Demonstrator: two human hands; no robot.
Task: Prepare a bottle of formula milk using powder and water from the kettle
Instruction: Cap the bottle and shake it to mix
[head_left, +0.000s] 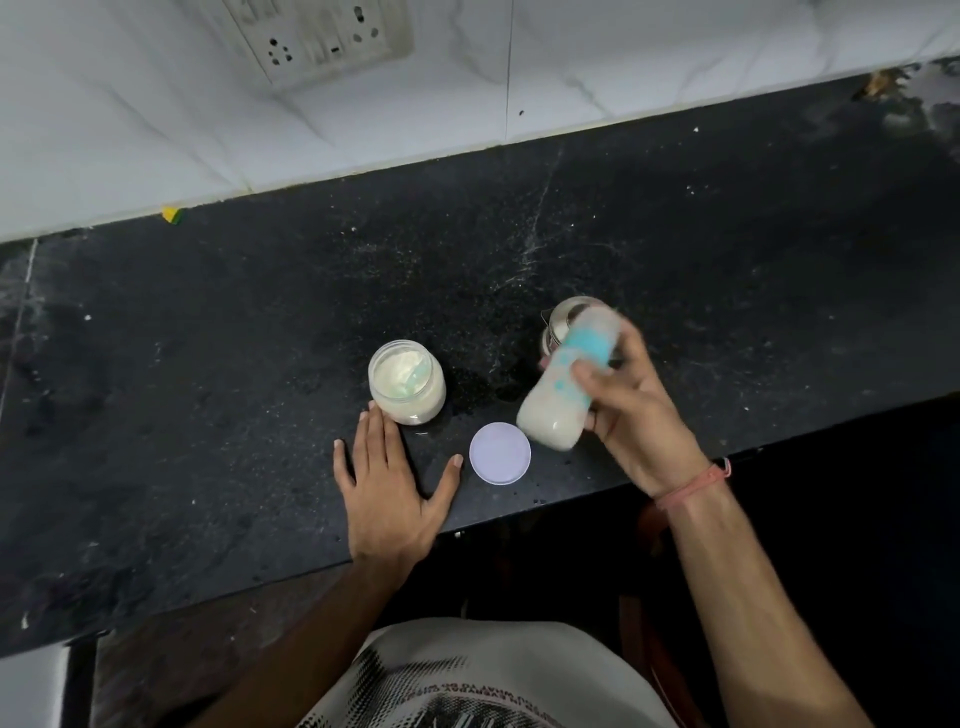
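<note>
My right hand (634, 410) grips a baby bottle (563, 387) with a blue collar, filled with milky white liquid; it is tilted above the counter and blurred. My left hand (387, 483) lies flat on the black counter (208, 364) with fingers spread, its fingertips touching the base of an open glass jar of white powder (407, 382); a pale blue scoop sits in the powder. The jar's round white lid (500, 453) lies on the counter between my hands. A steel vessel (563, 317) stands behind the bottle, mostly hidden by it.
A white tiled wall (623, 62) with a socket panel (322, 36) runs along the back. A small yellow-green scrap (171, 214) lies at the wall's foot. The counter's front edge runs just below my hands. Spilled powder specks dot the counter.
</note>
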